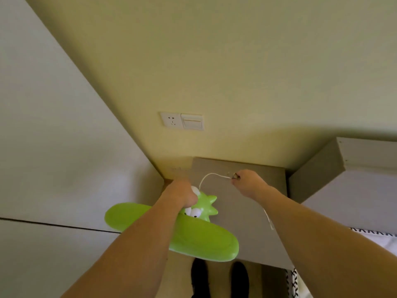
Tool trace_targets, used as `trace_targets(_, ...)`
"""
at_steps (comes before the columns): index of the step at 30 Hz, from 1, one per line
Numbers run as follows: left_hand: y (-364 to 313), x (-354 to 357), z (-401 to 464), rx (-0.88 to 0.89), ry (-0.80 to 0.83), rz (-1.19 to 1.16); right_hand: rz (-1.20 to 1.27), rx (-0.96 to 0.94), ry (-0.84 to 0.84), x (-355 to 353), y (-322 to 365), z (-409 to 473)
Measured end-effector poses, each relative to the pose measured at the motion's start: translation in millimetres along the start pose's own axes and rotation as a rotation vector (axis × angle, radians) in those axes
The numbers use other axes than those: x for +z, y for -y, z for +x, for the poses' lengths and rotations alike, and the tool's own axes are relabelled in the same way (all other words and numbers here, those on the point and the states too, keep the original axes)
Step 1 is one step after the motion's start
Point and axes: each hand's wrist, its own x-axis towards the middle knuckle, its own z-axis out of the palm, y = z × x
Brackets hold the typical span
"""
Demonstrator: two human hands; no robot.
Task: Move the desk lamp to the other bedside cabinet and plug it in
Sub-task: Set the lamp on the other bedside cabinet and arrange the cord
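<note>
A bright green cartoon desk lamp [199, 239] with a wide flat head and a spiky body with white eyes sits over the front left of the grey bedside cabinet [242, 203]. My left hand [182, 194] grips the lamp's body from above. My right hand [247, 182] pinches the plug end of the lamp's thin white cable [209, 175], which loops from the lamp across the cabinet top. A white wall socket [171, 120] is on the wall above the cabinet, with nothing plugged into it.
A white light switch [192, 122] sits right of the socket. The grey headboard [318, 168] and bed with a black-and-white patterned cover [373, 235] stand to the right. A pale wall panel [53, 147] closes the left. My dark shoes [219, 280] show below.
</note>
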Motion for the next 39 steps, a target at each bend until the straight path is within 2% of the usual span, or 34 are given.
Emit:
trace_targets(8,-4.8,8.6,6.3,-0.028,0.001,-0.051,-0.001,0.037,0.031,11.3,-17.0,21.1)
trace_targets(20,-7.4,30.6,47.5,-0.047,0.015,-0.085,-0.08,0.101,0.139,90.3,-37.9,109.6)
trace_targets(27,-14.6,30.3,68.8,-0.041,0.05,0.021,-0.092,0.165,0.253,122.4,-48.5,152.5)
trace_targets(32,-15.7,20.3,85.5,-0.05,0.084,0.1,-0.128,0.2,0.21,136.9,-59.2,167.9)
trace_targets(39,-23.4,30.0,95.2,-0.075,0.114,0.189,-0.02,0.294,0.173,152.4,-65.3,178.8)
